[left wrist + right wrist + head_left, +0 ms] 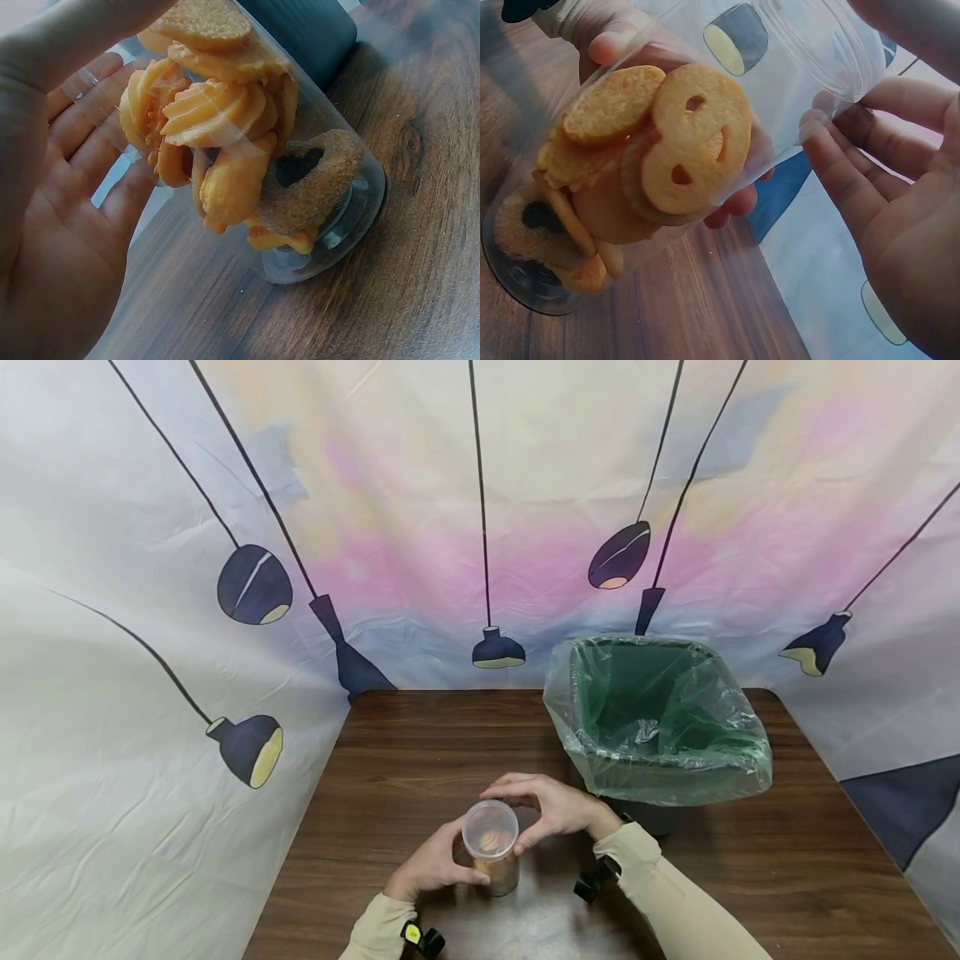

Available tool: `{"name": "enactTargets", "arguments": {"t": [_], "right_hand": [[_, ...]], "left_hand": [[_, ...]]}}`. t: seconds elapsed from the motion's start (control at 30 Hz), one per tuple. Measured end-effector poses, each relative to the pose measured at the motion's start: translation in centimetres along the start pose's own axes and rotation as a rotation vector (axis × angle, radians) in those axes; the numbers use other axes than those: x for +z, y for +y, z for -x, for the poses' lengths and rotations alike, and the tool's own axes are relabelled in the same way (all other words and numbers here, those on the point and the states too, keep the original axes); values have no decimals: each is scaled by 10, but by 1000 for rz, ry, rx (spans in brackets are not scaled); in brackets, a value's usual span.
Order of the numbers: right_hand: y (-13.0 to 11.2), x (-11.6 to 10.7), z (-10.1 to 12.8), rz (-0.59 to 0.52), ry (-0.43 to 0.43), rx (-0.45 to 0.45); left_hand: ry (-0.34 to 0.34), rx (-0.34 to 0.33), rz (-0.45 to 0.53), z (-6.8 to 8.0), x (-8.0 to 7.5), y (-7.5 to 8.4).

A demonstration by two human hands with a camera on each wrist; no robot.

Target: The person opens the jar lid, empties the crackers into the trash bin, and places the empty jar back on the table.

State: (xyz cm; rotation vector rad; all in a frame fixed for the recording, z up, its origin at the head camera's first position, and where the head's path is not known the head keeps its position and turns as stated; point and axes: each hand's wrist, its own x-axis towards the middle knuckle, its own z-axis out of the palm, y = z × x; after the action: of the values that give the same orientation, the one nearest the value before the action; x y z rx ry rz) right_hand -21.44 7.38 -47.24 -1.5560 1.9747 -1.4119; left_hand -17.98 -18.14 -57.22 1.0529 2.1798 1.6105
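Observation:
A clear plastic jar (pixel 504 875) stands upright on the table in the head view, with a round translucent lid (pixel 490 828) on top. My left hand (pixel 435 864) grips its side, thumb on the near face and fingers round the back. My right hand (pixel 558 806) is at the lid, its thumb by the right side and its bent fingers behind the rim. In the right wrist view those fingertips (pixel 817 124) meet the jar just under the lid. Several golden cookies (pixel 217 112) lie inside, one with a smiling face (pixel 697 142) and one sugary ring (pixel 319 184) near the bottom.
A dark bin (pixel 660 817) lined with a green translucent bag (pixel 675 777) stands behind my right hand. Brown wood-grain table (pixel 420 743) lies under everything. A cloth backdrop (pixel 420 527) printed with hanging lamps rises behind the table and along its sides.

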Motion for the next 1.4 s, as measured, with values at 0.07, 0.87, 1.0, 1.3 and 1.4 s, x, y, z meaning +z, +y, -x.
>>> {"name": "enactTargets", "arguments": {"t": [0.07, 0.87, 1.0, 1.3, 1.4], "right_hand": [[-2, 0, 0, -20, 4, 1], [16, 16, 20, -78, 166, 20], [6, 17, 20, -62, 189, 1], [-22, 17, 18, -41, 241, 5], [-24, 19, 20, -31, 261, 4]], "left_hand": [[4, 0, 3, 0, 0, 0], [2, 3, 34, 0, 1, 0], [2, -5, 33, 0, 1, 0], [3, -7, 43, 0, 2, -1], [-3, -13, 65, 0, 2, -2]]}}
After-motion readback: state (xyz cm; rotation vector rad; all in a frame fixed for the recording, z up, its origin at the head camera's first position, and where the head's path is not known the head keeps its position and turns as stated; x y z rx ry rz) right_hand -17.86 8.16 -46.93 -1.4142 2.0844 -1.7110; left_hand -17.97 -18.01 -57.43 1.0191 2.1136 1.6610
